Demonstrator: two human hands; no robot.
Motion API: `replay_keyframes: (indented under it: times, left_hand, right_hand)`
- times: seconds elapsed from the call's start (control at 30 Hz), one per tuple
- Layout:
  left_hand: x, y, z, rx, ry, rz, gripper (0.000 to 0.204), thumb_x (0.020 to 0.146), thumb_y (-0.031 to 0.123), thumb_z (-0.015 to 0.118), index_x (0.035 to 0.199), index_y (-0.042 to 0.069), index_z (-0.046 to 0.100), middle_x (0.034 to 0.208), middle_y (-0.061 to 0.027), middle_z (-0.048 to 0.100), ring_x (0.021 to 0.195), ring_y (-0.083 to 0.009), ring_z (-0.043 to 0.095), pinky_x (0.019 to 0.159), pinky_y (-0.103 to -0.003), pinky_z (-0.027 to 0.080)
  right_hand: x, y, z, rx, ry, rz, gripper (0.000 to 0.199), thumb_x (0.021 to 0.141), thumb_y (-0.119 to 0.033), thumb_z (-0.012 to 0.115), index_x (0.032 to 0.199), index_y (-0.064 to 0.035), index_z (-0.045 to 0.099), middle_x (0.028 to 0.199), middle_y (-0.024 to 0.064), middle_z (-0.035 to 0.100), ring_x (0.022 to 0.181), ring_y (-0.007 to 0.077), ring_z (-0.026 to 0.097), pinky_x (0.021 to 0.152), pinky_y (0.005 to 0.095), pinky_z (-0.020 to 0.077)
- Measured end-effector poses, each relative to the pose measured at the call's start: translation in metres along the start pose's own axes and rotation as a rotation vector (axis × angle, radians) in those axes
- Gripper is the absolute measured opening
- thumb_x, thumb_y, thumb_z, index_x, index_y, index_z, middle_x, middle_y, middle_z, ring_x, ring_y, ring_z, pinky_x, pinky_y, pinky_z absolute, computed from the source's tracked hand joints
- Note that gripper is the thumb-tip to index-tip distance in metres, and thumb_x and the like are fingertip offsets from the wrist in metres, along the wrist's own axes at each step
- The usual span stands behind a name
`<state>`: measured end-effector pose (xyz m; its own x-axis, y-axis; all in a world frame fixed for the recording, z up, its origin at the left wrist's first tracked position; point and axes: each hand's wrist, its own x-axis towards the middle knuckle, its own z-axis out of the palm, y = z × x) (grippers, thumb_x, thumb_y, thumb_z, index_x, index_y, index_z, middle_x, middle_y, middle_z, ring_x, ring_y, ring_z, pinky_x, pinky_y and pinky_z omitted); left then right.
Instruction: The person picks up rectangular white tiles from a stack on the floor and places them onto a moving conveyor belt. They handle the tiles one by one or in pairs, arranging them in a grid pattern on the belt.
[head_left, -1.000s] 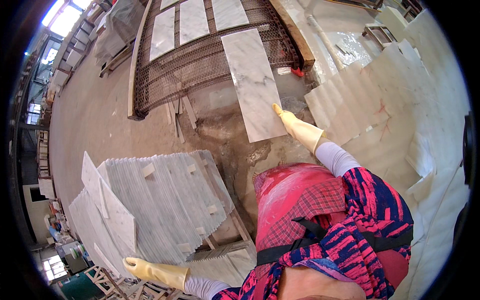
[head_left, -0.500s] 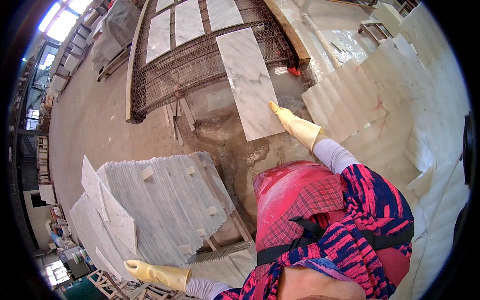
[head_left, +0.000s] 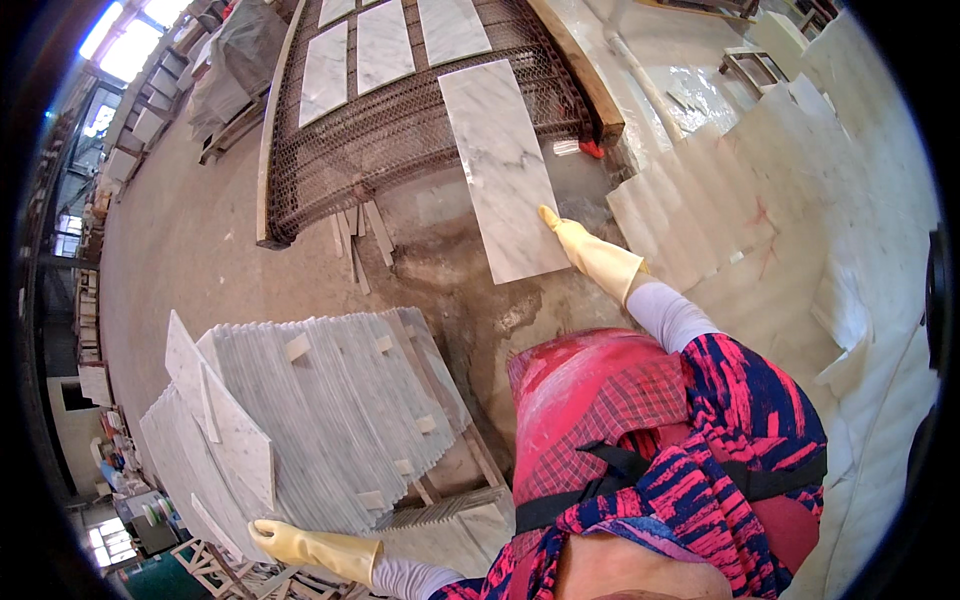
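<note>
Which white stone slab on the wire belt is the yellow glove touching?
The long marble slab hanging off the belt's near edge, touched by the right hand. The three smaller slabs lie farther up, untouched.

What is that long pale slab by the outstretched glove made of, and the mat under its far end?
The slab looks like polished white marble, with grey veins on a smooth face. The mat seems to be brown, possibly rusty, woven metal mesh. The right hand wears a yellow, rubbery-looking glove.

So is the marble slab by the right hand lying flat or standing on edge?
Lying flat: the marble slab shows its broad face, half on the mesh conveyor; right hand at its edge.
</note>
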<state>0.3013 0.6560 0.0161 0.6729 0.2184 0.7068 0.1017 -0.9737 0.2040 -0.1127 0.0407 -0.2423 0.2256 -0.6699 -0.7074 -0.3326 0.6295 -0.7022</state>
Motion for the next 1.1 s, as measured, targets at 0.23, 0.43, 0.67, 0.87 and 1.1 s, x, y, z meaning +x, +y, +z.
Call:
replay_keyframes:
  times: [0.23,0.43,0.67,0.87,1.1]
  left_hand:
    - [0.003,-0.006,0.0,0.016,0.003,-0.03,0.035,0.102,0.038,0.053,0.121,0.019,0.074,0.121,-0.004,0.075,0.109,-0.0258,0.071,0.091,-0.036,0.056]
    - [0.0,-0.004,-0.005,-0.058,0.003,0.014,0.036,0.103,0.037,0.053,0.121,0.015,0.074,0.121,-0.0073,0.074,0.11,-0.0276,0.071,0.093,-0.037,0.056]
    - [0.005,-0.007,-0.002,-0.014,-0.016,-0.003,0.037,0.103,0.036,0.052,0.123,0.012,0.073,0.123,-0.0091,0.073,0.112,-0.0282,0.07,0.096,-0.037,0.055]
    - [0.003,-0.002,-0.004,-0.027,-0.035,-0.031,0.037,0.104,0.036,0.052,0.123,0.012,0.073,0.124,-0.0089,0.073,0.114,-0.0279,0.069,0.097,-0.036,0.055]
    - [0.006,-0.004,-0.001,-0.013,-0.022,-0.036,0.038,0.103,0.037,0.052,0.125,0.013,0.073,0.125,-0.0072,0.073,0.115,-0.0277,0.069,0.098,-0.036,0.054]
  right_hand:
    - [0.001,-0.003,-0.001,0.006,-0.021,0.02,0.097,0.089,-0.078,0.057,0.149,-0.0028,0.05,0.152,0.0158,0.052,0.141,0.0297,0.046,0.118,0.0446,0.0299]
    - [0.022,0.004,0.0,0.004,-0.017,0.01,0.097,0.088,-0.079,0.057,0.148,-0.0022,0.051,0.15,0.0157,0.055,0.139,0.0295,0.047,0.117,0.0441,0.0309]
    - [0.013,-0.003,-0.001,0.014,-0.007,0.007,0.099,0.087,-0.08,0.058,0.148,-0.0027,0.052,0.148,0.0157,0.056,0.138,0.0294,0.048,0.116,0.0447,0.0328]
    - [-0.01,-0.018,0.004,0.034,-0.015,0.008,0.095,0.089,-0.078,0.057,0.148,-0.0038,0.052,0.147,0.0155,0.057,0.136,0.0295,0.05,0.115,0.0446,0.0337]
    - [0.024,-0.002,-0.002,0.13,-0.085,-0.011,0.093,0.09,-0.074,0.06,0.146,-0.0007,0.052,0.145,0.0163,0.058,0.134,0.0285,0.053,0.114,0.0433,0.0365]
